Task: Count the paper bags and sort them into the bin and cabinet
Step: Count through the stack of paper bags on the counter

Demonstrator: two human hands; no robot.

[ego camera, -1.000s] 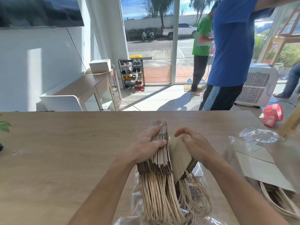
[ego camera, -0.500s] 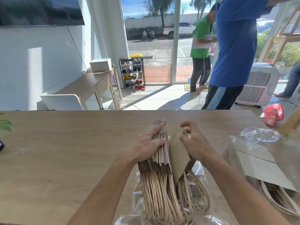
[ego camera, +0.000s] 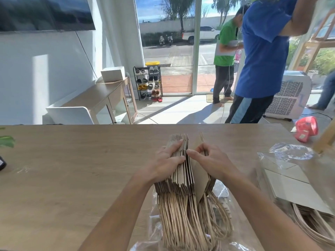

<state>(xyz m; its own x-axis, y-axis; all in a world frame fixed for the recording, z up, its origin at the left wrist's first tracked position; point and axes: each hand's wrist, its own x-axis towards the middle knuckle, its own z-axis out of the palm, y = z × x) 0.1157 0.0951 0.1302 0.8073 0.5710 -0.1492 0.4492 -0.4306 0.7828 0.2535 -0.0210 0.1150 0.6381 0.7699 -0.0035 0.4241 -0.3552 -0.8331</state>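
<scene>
The stack of paper bags was stood on edge at the near middle of the tabletop. Its larger left part was clasped in the grip of the left hand, fingers curled over the top. The few bags at the right were gripped by the right hand, its thumb set in the gap.

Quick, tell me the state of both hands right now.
The left hand grips the bag stack.
The right hand pinches a single bag next to that stack.
</scene>
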